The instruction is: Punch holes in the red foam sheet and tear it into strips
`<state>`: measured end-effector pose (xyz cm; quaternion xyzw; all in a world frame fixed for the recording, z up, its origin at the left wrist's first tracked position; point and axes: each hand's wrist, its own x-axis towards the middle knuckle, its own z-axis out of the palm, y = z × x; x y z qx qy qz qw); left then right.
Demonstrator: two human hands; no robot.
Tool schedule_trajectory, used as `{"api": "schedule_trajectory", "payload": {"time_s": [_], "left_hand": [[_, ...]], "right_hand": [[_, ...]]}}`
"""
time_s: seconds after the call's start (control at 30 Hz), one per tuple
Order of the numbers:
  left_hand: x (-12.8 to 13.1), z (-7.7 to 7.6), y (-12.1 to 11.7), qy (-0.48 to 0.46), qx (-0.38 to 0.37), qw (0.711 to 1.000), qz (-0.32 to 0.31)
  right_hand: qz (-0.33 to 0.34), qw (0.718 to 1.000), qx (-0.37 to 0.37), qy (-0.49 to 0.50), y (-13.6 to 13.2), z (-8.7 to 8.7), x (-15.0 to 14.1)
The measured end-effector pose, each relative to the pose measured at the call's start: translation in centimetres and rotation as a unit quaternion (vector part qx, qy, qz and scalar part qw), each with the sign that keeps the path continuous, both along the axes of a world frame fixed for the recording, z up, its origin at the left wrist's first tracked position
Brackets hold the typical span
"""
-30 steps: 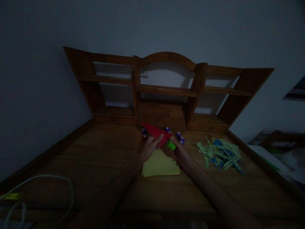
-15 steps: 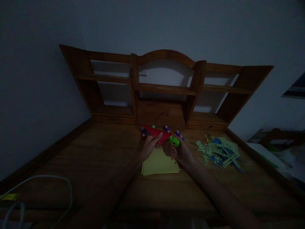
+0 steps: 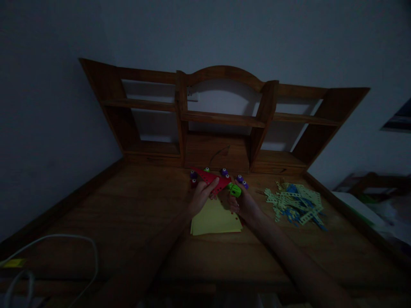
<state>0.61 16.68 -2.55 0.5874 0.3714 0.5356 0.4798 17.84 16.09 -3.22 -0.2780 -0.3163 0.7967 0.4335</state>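
My left hand [image 3: 201, 198] is closed on a piece of red paper [image 3: 221, 184], thumb on top. The paper is angled and has several small holes near its edges. My right hand [image 3: 244, 206] grips a green craft hole punch [image 3: 235, 190], which meets the right corner of the red paper. Below both hands lies a stack of yellow paper [image 3: 215, 219], with small red bits by its right edge. Around the red paper stand other punches with eye-like tops: a purple punch [image 3: 224, 172], a red punch [image 3: 193, 182] and several more.
To the right is a heap of pale green and blue perforated strips [image 3: 297, 203]. A wooden shelf unit [image 3: 221, 119] rises along the back of the desk [image 3: 138, 209]. A white cable [image 3: 77, 236] curls at the front left.
Both hands stay nearly in place with the red paper and the green punch. The green punch looks slightly turned in my right hand.
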Motion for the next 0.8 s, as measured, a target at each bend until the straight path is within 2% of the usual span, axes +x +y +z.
{"api": "schedule_trajectory", "payload": {"time_s": [0.27,0.57,0.8], "left_hand": [[-0.06,-0.23,0.24,0.008,0.000,1.000,-0.005],[-0.03,-0.08,0.04,0.010,-0.004,1.000,-0.001],[-0.04,0.27,-0.15,0.021,-0.023,0.999,0.014]], "right_hand": [[-0.012,1.000,-0.004,-0.014,0.33,-0.40,0.21],[-0.036,0.999,-0.024,-0.030,-0.03,0.29,0.05],[-0.023,0.999,-0.034,-0.036,-0.03,0.45,0.11]]}}
